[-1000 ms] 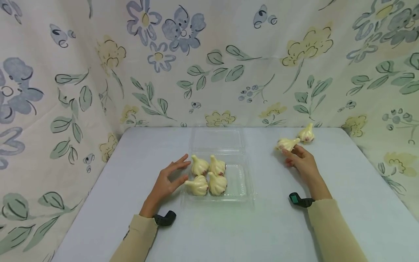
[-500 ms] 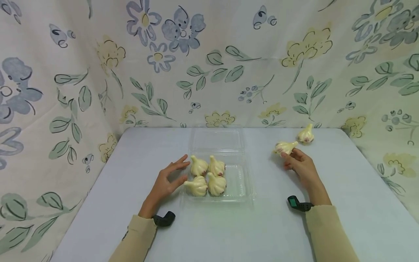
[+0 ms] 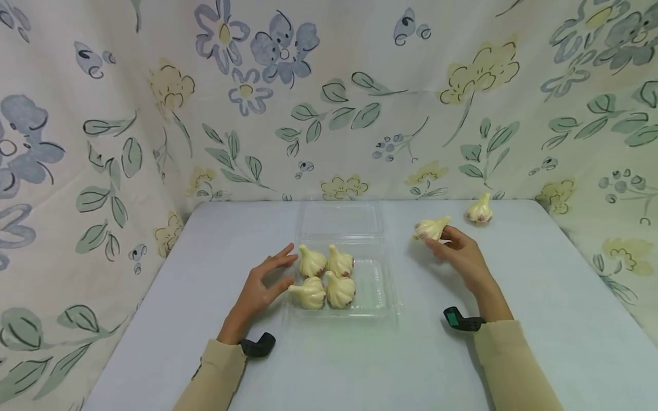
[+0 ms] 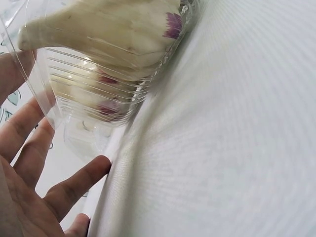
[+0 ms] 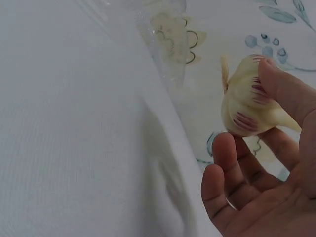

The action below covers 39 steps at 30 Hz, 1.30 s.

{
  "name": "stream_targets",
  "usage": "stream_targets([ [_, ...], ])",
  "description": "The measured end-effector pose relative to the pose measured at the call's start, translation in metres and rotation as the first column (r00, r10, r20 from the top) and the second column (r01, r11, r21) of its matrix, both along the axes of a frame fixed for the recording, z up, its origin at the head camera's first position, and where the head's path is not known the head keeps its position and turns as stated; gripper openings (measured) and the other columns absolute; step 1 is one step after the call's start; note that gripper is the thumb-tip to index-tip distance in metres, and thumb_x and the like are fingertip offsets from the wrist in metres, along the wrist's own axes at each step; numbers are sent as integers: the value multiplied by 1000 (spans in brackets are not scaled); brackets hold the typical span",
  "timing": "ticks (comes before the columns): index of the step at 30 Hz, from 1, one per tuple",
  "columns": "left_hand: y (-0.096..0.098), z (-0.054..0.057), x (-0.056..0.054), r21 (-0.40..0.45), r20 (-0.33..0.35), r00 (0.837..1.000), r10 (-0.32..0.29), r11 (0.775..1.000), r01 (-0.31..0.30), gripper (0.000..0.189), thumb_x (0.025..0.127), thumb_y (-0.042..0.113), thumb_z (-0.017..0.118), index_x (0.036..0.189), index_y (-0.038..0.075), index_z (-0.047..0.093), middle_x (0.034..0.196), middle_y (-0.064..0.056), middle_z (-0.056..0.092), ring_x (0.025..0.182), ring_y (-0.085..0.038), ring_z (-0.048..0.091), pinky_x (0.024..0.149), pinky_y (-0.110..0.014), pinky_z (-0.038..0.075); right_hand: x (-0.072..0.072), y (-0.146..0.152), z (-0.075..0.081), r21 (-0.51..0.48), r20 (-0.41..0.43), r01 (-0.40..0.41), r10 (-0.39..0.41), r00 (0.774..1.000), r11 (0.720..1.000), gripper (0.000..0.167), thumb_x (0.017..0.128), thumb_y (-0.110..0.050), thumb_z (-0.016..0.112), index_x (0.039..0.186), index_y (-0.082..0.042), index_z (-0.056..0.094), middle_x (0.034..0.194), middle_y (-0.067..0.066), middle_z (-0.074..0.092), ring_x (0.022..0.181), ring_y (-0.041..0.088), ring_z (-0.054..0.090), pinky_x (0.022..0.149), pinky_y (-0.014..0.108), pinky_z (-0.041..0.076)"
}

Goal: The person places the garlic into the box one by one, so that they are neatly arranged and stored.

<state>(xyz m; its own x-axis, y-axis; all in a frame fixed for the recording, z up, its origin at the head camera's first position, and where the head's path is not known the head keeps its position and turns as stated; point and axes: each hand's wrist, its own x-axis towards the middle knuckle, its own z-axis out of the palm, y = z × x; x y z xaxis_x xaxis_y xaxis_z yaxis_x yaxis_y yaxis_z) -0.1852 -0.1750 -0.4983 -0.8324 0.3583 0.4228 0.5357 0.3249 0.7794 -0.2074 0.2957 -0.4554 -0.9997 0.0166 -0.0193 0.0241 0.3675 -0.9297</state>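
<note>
My right hand [image 3: 465, 257] pinches a garlic bulb [image 3: 429, 229] between thumb and fingers, lifted above the table to the right of the clear plastic container [image 3: 377, 285]. In the right wrist view the bulb [image 5: 247, 98] shows purple streaks and a stem running back under the thumb. Several garlic bulbs [image 3: 312, 261] sit in the container's left and middle part; its right part holds none. My left hand [image 3: 259, 285] lies at the container's left side, fingers spread. In the left wrist view its fingers [image 4: 29, 123] touch the ribbed clear wall, with a bulb [image 4: 108, 34] behind it.
One more garlic bulb [image 3: 480, 210] stands at the table's back right. The container's lid [image 3: 340, 220] is folded back flat towards the far edge. A flowered curtain [image 3: 329, 103] hangs behind the white table [image 3: 437, 365]. Each wrist wears a black camera [image 3: 259, 345].
My right hand has carried the garlic bulb left, away from the bulb at the back right and closer to the container. The left hand has stayed in place.
</note>
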Motion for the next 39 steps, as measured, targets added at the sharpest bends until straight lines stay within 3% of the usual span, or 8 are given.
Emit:
stream_targets([
  [8, 0, 0, -1, -5, -7, 1000, 5, 1000, -5, 48, 92, 6, 72, 138, 13, 63, 159, -10, 46, 148, -33, 44, 121, -74, 13, 6, -24, 21, 79, -101, -80, 88, 991, 994, 47, 94, -39, 74, 134, -18, 61, 114, -4, 61, 93, 13, 60, 79, 32, 54],
  [12, 0, -1, -1, -5, 5, 1000, 7, 1000, -7, 48, 92, 7, 72, 139, 13, 64, 159, -9, 46, 148, -31, 43, 122, -72, 13, 10, -40, 31, 108, -125, -129, 142, 982, 986, 42, 91, -35, 78, 125, -17, 62, 111, 6, 62, 94, 18, 62, 79, 29, 56],
  [16, -1, -1, -1, 0, 8, 1000, 1, 1000, -1, 47, 93, 7, 72, 139, 12, 63, 159, -8, 46, 149, -30, 42, 122, -71, 13, 13, -54, 35, 153, -164, -182, 206, 965, 971, 44, 89, -32, 81, 126, -16, 63, 116, 5, 64, 98, 23, 62, 82, 28, 55],
  [21, -1, 0, -1, 0, -1, 1000, -4, 1000, 4, 47, 92, 7, 72, 139, 11, 63, 159, -9, 46, 148, -31, 43, 121, -73, 13, 15, -70, 34, 224, -192, -248, 292, 937, 943, 51, 86, -29, 84, 132, -17, 65, 125, 3, 66, 112, 30, 57, 96, 42, 50],
  [27, 0, 2, 0, 3, 1, 1000, -8, 1000, 8, 47, 92, 6, 72, 138, 11, 63, 159, -11, 46, 148, -32, 44, 121, -74, 12, 18, -81, 26, 276, -189, -277, 334, 923, 920, 53, 80, -31, 88, 128, -20, 68, 134, 4, 66, 123, 27, 48, 103, 59, 41],
  [33, 0, 2, 0, 3, 5, 1000, -3, 1000, 3, 47, 92, 6, 72, 138, 10, 64, 159, -11, 46, 147, -31, 44, 121, -73, 12, 18, -91, 21, 336, -222, -284, 369, 903, 898, 55, 75, -32, 92, 124, -19, 71, 122, 2, 69, 118, 26, 45, 96, 48, 30],
  [39, 0, 0, -1, -1, 11, 1000, -3, 1000, 3, 47, 92, 7, 72, 139, 13, 63, 159, -10, 46, 148, -31, 44, 122, -72, 12, 18, -97, 16, 430, -235, -238, 362, 902, 871, 57, 74, -32, 92, 124, -13, 72, 115, 4, 71, 118, 30, 45, 90, 45, 24],
])
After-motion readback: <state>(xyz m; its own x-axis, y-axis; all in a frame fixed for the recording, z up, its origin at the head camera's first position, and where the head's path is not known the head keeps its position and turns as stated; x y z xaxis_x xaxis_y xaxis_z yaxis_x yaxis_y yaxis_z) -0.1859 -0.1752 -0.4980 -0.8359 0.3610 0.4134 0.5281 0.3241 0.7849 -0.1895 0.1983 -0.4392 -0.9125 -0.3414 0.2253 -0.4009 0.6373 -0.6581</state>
